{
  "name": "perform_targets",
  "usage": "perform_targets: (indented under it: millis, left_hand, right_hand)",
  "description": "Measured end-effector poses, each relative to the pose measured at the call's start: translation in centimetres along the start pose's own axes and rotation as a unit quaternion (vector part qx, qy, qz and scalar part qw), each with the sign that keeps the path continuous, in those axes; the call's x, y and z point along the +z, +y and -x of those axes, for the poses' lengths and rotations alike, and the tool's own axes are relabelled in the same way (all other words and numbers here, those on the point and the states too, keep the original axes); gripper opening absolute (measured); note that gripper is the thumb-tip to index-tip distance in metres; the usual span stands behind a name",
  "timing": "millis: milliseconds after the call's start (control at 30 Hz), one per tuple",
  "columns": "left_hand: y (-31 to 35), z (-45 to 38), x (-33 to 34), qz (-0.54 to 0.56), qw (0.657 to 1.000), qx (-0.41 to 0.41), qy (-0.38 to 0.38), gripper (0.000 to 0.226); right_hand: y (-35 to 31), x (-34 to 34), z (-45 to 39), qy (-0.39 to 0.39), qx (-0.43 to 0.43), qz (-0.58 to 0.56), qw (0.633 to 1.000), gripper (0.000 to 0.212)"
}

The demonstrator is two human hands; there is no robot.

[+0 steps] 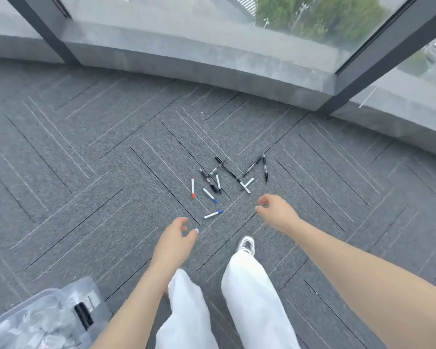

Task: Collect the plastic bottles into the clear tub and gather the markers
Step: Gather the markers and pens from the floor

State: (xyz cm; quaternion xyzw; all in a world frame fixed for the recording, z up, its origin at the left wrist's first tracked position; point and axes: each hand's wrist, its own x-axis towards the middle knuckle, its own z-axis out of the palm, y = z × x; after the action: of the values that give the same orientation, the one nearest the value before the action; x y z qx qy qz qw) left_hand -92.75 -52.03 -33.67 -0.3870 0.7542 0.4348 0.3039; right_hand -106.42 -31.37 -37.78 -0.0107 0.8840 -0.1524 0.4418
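Note:
Several markers (213, 181) lie scattered on the grey carpet ahead of me: black ones, white ones with blue caps, and a white one with a red cap (192, 188). One blue-capped marker (213, 214) lies nearest, between my hands. My left hand (178, 234) hovers above the carpet, fingers apart and empty. My right hand (275, 210) is stretched out to the right of the markers, fingers curled loosely, holding nothing. The clear tub (86, 290) sits at the bottom left with clear plastic bottles (35, 326) inside.
My legs in white trousers (252, 293) and a white shoe (247, 245) stand just behind the markers. A low grey sill (212, 64) and dark-framed windows run along the far side. Carpet stretches to the left and right.

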Motion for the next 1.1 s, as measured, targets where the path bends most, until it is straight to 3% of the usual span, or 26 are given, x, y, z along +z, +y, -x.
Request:
perform_targets:
  millis: [200, 400, 600, 767, 867, 967, 1033, 1100]
  left_hand:
    - [-0.2, -11.0, 5.0, -0.053, 0.998, 0.032, -0.03, 0.044]
    - [-2.4, -23.8, 8.6, -0.098, 0.993, 0.066, -0.021, 0.041]
    - [-1.1, -38.3, 12.7, -0.164, 0.973, 0.153, 0.053, 0.039]
    - [1.0, -46.5, 17.1, -0.234, 0.931, 0.245, 0.133, 0.032]
    - [1.3, -48.7, 19.2, -0.323, 0.902, 0.251, 0.135, 0.033]
    - [1.0, -49.7, 20.0, -0.374, 0.881, 0.252, 0.144, 0.031]
    - [1.2, -49.6, 20.2, -0.369, 0.883, 0.252, 0.141, 0.02]
    - [1.5, -49.3, 20.1, -0.308, 0.913, 0.234, 0.129, 0.018]
  right_hand:
    - [4.0, 4.1, -9.4, 0.021, 0.033, -0.049, 0.998, 0.041]
    - [7.0, 9.7, -22.0, 0.045, 0.025, -0.016, 0.999, 0.04]
    - [9.3, 11.2, -35.1, 0.195, 0.024, 0.005, 0.98, 0.038]
    - [12.2, 9.8, -42.2, 0.313, 0.088, 0.056, 0.944, 0.048]
    - [14.0, 9.5, -44.3, 0.288, 0.118, 0.071, 0.948, 0.062]
    - [14.4, 8.9, -44.9, 0.256, 0.12, 0.086, 0.955, 0.061]
    - [14.1, 8.6, -44.8, 0.226, 0.118, 0.077, 0.964, 0.047]
    - [13.7, 8.7, -44.6, 0.193, 0.119, 0.058, 0.972, 0.037]
